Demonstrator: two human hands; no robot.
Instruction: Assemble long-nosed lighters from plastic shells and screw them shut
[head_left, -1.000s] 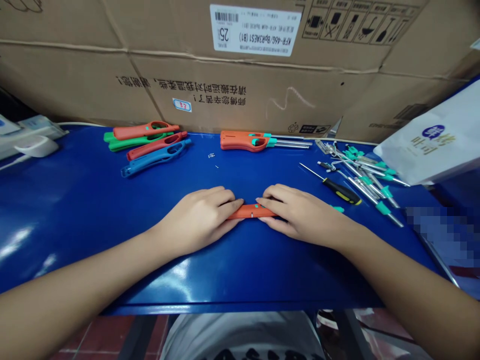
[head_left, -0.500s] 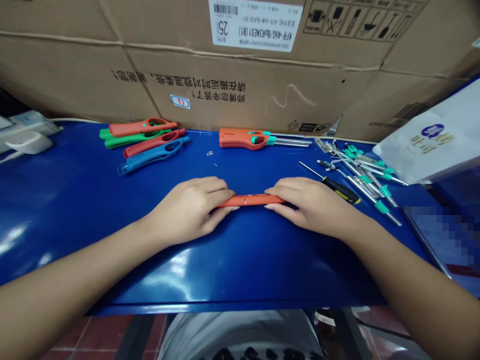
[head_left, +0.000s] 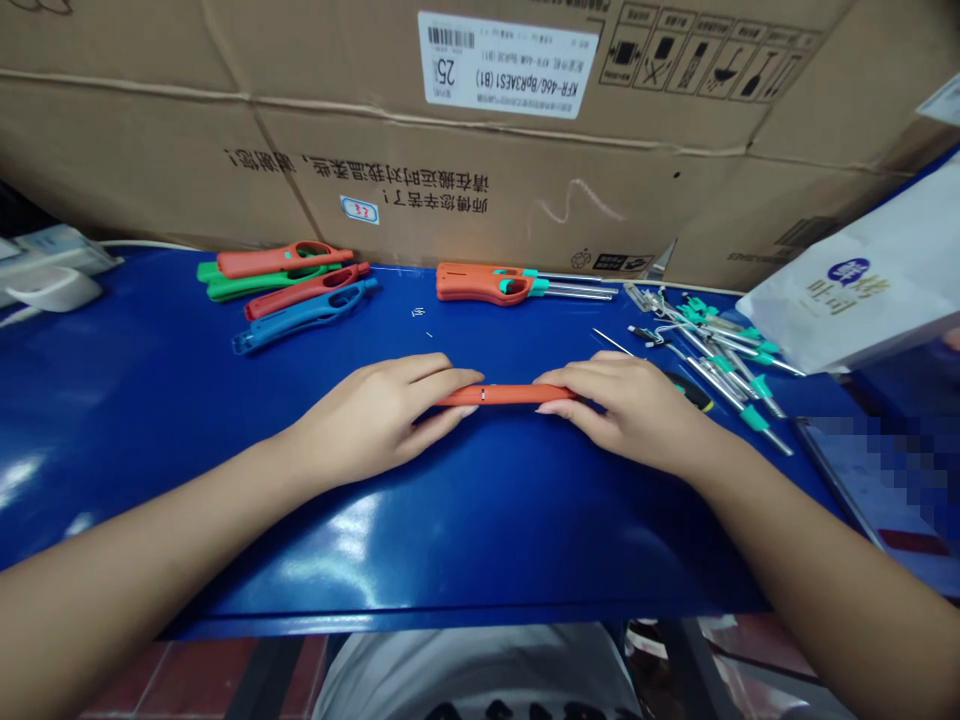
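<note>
Both forearms are angled inward over the blue workbench (head_left: 142,400), wrists low, and the hands are seen closed narrowly, end to end. The orange lighter body (head_left: 502,395) is held level between them, straight ahead at the bench's middle. Its left end is gripped by the fingers of the left hand (head_left: 375,420), its right end by those of the right hand (head_left: 630,410), and a stretch of orange is left showing between the two. Whether it is touching the bench cannot be told.

At 11 o'clock, a loose group of lighter shells (head_left: 296,290) in orange, green and blue is laid out. At 12 o'clock, an orange lighter with metal nozzle (head_left: 480,283) is lying well apart from the hands. At 2 o'clock, a yellow-and-black screwdriver (head_left: 690,392) is partly hidden behind the right hand, right beside it. Just past it, teal-collared metal rods (head_left: 720,350) are heaped, with a white printed bag (head_left: 840,300) leaning over them. A cardboard carton (head_left: 450,190) is walling off the bench's far edge.
</note>
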